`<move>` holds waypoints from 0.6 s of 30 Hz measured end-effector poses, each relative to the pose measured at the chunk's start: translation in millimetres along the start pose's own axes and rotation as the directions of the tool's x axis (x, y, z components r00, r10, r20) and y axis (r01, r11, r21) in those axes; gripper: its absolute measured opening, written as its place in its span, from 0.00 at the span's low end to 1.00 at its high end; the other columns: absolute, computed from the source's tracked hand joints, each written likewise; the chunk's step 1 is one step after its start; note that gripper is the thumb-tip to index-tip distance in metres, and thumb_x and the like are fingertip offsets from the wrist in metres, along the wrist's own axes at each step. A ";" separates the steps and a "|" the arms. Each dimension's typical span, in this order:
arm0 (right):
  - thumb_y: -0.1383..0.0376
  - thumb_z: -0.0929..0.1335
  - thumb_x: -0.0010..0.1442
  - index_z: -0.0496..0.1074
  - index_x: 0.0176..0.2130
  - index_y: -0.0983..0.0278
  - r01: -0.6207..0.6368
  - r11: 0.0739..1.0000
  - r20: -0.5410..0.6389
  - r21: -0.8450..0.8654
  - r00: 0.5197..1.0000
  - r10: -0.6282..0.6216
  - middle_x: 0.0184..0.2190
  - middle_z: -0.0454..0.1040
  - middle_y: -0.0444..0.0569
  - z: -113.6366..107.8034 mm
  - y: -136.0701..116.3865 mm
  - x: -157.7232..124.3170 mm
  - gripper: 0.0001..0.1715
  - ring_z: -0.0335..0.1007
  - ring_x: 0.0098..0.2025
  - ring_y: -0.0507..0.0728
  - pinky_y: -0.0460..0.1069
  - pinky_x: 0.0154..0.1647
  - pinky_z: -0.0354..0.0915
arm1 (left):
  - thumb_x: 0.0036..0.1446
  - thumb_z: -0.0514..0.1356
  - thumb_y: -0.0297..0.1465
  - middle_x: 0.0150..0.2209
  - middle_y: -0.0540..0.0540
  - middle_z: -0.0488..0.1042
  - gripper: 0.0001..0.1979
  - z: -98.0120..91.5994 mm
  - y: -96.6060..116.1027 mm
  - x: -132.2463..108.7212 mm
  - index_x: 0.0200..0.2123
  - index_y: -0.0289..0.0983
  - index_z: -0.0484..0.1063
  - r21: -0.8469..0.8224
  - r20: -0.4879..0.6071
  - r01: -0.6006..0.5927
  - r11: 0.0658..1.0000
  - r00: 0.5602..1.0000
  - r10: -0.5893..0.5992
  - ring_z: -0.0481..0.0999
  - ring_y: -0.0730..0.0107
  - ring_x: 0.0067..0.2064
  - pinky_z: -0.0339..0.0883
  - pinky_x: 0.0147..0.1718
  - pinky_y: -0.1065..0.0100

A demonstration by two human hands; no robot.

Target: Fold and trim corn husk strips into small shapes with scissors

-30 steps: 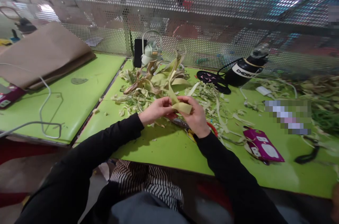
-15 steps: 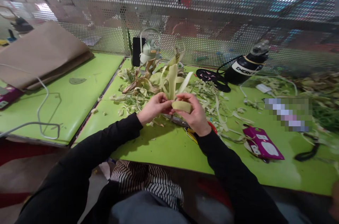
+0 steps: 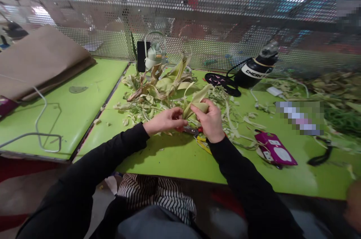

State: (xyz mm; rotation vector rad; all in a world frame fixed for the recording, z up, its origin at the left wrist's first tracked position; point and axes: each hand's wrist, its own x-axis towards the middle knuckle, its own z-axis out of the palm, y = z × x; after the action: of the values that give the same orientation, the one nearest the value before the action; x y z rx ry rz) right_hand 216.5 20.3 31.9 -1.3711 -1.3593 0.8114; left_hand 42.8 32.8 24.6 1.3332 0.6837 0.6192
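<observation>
Green counter [image 3: 163, 163], husk pile [image 3: 159, 84], two hands working pale husk leaves [image 3: 199, 97].
Leaves held up in front of pile, above counter. Right hand [image 3: 211, 120]: grip closed on leaf blades. Left hand [image 3: 165, 120]: grip looks pinched at leaf base, contact partly hidden. Best: firm base, light fold along grain, avoid splitting; mind yellow-handled tool [image 3: 203, 145] just below.

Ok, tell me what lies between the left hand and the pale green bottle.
In the head view, a heap of pale and browned leaves lies between the left hand and the bottle.
</observation>
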 end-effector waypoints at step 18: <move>0.48 0.68 0.59 0.72 0.30 0.60 0.036 0.998 0.287 0.047 0.957 -0.048 0.32 0.79 0.46 3.3 -1.2 -10.7 0.19 0.76 0.42 0.59 0.53 0.50 0.69 | 0.68 0.50 0.39 0.28 0.51 0.68 0.15 13.0 -19.1 0.3 0.35 0.35 0.69 0.369 0.131 -0.116 0.922 0.989 0.072 0.69 0.79 0.23 0.67 0.24 0.74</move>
State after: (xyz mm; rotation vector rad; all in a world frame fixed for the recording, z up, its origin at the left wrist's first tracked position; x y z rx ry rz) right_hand 211.5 10.4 30.2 -1.2208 -1.5803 1.0349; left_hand 53.1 21.9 7.0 1.7537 0.6677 0.4967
